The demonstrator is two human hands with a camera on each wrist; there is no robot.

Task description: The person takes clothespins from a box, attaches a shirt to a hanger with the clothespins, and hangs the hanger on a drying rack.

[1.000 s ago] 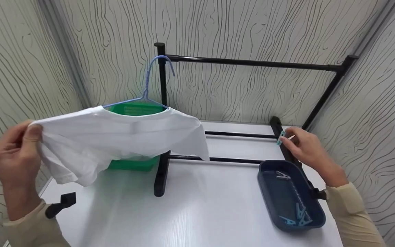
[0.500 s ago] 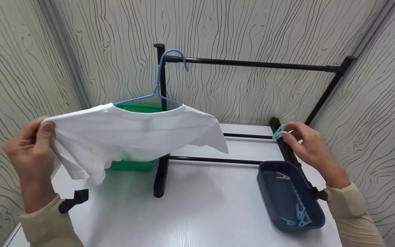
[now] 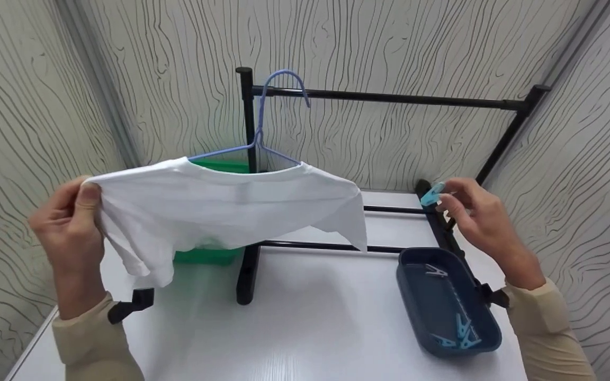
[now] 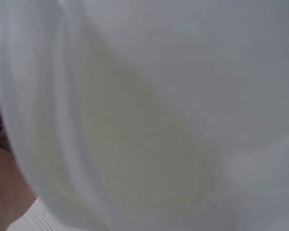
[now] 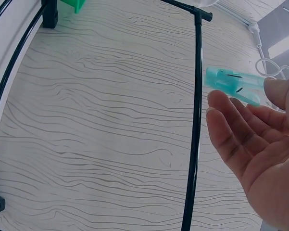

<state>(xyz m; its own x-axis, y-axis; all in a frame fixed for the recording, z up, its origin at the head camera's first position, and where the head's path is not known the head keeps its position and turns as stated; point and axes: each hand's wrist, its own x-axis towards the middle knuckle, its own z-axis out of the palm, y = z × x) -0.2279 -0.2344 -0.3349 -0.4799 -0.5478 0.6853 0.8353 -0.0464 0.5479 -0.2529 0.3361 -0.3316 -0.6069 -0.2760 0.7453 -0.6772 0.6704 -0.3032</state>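
My left hand (image 3: 72, 227) pinches the left shoulder end of a white T-shirt (image 3: 241, 203), which spreads on a blue wire hanger (image 3: 259, 138). The hanger's hook stands up near the left end of the rack's top bar; whether it touches the bar I cannot tell. White cloth fills most of the left wrist view. On the right, my right hand (image 3: 477, 219) pinches a light-blue clothespin (image 3: 432, 194) between thumb and fingers, above the rack's right foot. The right wrist view shows that clothespin (image 5: 235, 85) between thumb and fingers, its tip pointing away from the palm.
A black clothes rack (image 3: 389, 97) stands on the white table (image 3: 294, 317). Below my right hand, a dark blue bin (image 3: 427, 307) holds several clothespins. Behind the shirt sits a green basket (image 3: 207, 257). Wood-patterned walls enclose the table.
The left hand has carried the shirt and hanger to the right, the hook rising past the rack's left post. The right hand has risen slightly and turned the clothespin.
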